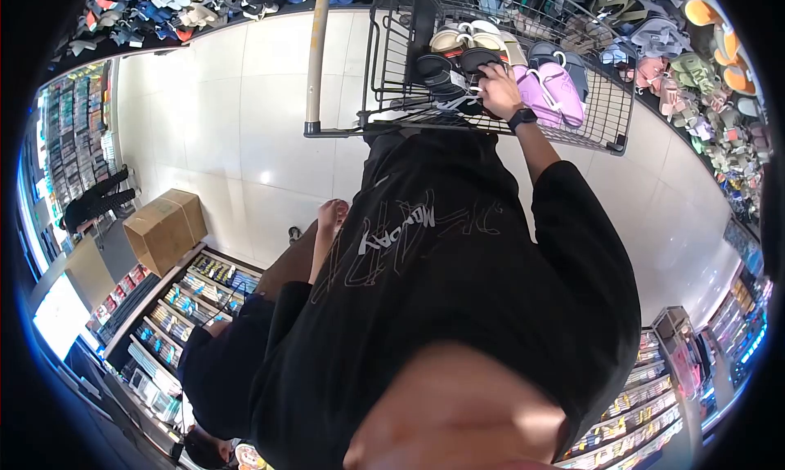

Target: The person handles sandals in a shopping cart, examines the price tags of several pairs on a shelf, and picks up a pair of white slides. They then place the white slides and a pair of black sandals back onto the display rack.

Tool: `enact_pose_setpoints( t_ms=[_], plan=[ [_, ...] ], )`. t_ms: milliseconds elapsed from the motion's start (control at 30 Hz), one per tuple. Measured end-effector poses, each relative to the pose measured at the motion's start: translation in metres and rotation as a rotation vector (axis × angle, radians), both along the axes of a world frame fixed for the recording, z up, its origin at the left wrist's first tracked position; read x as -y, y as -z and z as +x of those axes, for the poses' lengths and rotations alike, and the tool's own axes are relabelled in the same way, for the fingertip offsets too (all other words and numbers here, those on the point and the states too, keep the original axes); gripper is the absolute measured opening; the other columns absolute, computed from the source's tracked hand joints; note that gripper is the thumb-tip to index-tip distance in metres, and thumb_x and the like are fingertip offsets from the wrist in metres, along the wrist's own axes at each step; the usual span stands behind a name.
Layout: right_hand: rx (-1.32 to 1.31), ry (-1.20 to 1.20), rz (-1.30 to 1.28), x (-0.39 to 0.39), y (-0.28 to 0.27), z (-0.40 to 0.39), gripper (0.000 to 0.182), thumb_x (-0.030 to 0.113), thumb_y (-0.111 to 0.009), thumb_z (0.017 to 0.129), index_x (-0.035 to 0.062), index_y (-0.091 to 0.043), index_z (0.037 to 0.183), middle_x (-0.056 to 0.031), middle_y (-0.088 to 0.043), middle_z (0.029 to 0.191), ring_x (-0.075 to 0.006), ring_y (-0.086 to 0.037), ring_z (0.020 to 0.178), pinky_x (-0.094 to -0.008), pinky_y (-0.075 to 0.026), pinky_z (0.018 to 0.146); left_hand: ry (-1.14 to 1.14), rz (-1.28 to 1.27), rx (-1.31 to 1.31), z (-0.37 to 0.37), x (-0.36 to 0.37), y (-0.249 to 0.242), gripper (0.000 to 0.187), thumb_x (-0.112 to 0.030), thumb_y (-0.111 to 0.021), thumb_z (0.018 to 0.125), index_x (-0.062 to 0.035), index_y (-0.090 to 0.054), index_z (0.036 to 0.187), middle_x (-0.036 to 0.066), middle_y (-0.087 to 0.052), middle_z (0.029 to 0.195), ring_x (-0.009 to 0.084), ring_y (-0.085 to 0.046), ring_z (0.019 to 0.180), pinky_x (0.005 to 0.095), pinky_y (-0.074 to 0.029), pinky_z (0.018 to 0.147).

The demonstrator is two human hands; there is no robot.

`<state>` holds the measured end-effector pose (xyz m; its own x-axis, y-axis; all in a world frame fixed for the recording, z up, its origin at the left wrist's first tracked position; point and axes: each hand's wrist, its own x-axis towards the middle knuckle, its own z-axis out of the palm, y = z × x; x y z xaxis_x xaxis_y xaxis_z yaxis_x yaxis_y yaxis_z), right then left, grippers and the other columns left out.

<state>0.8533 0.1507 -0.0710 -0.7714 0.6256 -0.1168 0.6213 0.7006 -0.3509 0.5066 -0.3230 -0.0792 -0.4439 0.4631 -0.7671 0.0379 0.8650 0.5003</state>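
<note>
My right hand (499,91), with a dark watch on its wrist, reaches into a wire shopping cart (607,102). Its fingers are bent round the edge of a pair of black sandals (442,75). Just right of it in the cart lie purple sandals (561,94) on white hangers, and above it are cream sandals (486,39). Beside my body, away from the cart, hangs my left hand (330,217) with its fingers curled in; whether anything is inside them is hidden.
Racks of footwear (695,73) run along the top and right. The cart's handle (316,69) is at upper left. A cardboard box (168,229) stands on the left floor. A person in dark clothes (225,372) is close at lower left, by shelves (168,327).
</note>
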Motion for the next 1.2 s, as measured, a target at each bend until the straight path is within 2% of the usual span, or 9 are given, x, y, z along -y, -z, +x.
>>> enact_pose_setpoints(
  t_ms=[133,200,333,467,567,667,767,1067,1200],
  plan=[
    [0.16,-0.229,0.187,0.004,-0.017,-0.013,0.018,0.014,-0.065,0.068,0.0077,-0.073,0.084,-0.0105,-0.057,0.128,-0.0281,-0.043,0.127,-0.0563,-0.028,0.106,-0.217,-0.11,0.039,0.003,-0.021,-0.014,0.026,-0.026,-0.055,0.09,-0.0042,-0.068,0.096,0.006,-0.065,0.073,0.0144,-0.059,0.061,0.03,-0.045,0.049],
    [0.206,-0.268,0.203,0.008,-0.016,-0.022,0.018,0.014,-0.066,0.068,0.0095,-0.075,0.084,-0.0083,-0.06,0.12,-0.0274,-0.047,0.121,-0.0588,-0.026,0.107,-0.138,-0.043,-0.118,-0.01,-0.022,-0.007,0.026,-0.025,-0.056,0.09,-0.0021,-0.068,0.098,0.006,-0.065,0.073,0.0147,-0.061,0.063,0.0309,-0.048,0.053],
    [0.132,-0.12,0.12,0.006,0.004,-0.021,0.017,0.018,-0.069,0.067,0.0114,-0.074,0.082,-0.0055,-0.059,0.119,-0.0261,-0.047,0.119,-0.0536,-0.032,0.101,-0.129,0.208,-0.351,-0.024,-0.076,-0.037,0.03,-0.021,-0.056,0.095,0.0053,-0.066,0.104,0.01,-0.069,0.082,0.0158,-0.066,0.075,0.029,-0.052,0.069],
    [0.224,-0.08,-0.003,0.006,-0.004,-0.023,0.016,0.018,-0.07,0.065,0.0119,-0.074,0.08,-0.0037,-0.058,0.116,-0.0254,-0.048,0.115,-0.0503,-0.034,0.096,-0.034,0.48,-0.513,-0.015,-0.17,-0.109,0.024,-0.018,-0.057,0.091,0.0015,-0.067,0.102,0.011,-0.066,0.072,0.0167,-0.063,0.063,0.0311,-0.051,0.06],
    [0.266,-0.123,0.11,0.006,-0.012,-0.03,0.016,0.019,-0.067,0.068,0.0125,-0.075,0.08,-0.0057,-0.06,0.109,-0.0261,-0.05,0.111,-0.0548,-0.033,0.097,0.253,0.241,-0.717,-0.025,-0.199,-0.128,0.023,-0.016,-0.061,0.09,0.0004,-0.068,0.105,0.011,-0.066,0.068,0.0155,-0.063,0.061,0.0295,-0.05,0.062],
    [0.296,-0.108,0.159,0.0,-0.028,-0.034,0.018,0.019,-0.063,0.072,0.011,-0.075,0.083,-0.0083,-0.063,0.105,-0.0276,-0.054,0.107,-0.0582,-0.032,0.098,0.212,0.488,-0.851,-0.025,-0.2,-0.133,0.022,-0.014,-0.062,0.087,-0.0042,-0.069,0.104,0.01,-0.061,0.061,0.0206,-0.059,0.053,0.0332,-0.046,0.054],
    [0.339,-0.11,0.142,-0.002,-0.03,-0.032,0.021,0.018,-0.062,0.074,0.009,-0.074,0.088,-0.0096,-0.066,0.102,-0.0286,-0.058,0.103,-0.0582,-0.033,0.099,0.126,0.4,-0.734,-0.004,-0.222,-0.172,0.022,-0.015,-0.063,0.086,-0.0057,-0.069,0.105,0.009,-0.059,0.059,0.0186,-0.056,0.051,0.0336,-0.045,0.054],
    [0.473,-0.221,0.215,0.002,-0.028,-0.034,0.021,0.018,-0.064,0.075,0.0112,-0.074,0.092,-0.0074,-0.064,0.109,-0.0267,-0.053,0.112,-0.0573,-0.034,0.096,0.18,0.448,-0.71,0.002,-0.226,-0.174,0.022,-0.017,-0.064,0.087,-0.0082,-0.069,0.106,0.007,-0.057,0.058,0.0182,-0.055,0.05,0.0328,-0.046,0.054],
    [0.36,-0.199,0.21,-0.008,-0.008,-0.018,0.023,0.02,-0.067,0.071,0.0117,-0.074,0.091,-0.0066,-0.061,0.114,-0.0261,-0.051,0.113,-0.0498,-0.036,0.096,0.211,0.436,-0.739,0.004,-0.226,-0.171,0.022,-0.016,-0.065,0.086,-0.007,-0.069,0.105,0.008,-0.061,0.061,0.0197,-0.058,0.053,0.0334,-0.047,0.056]
  ],
)
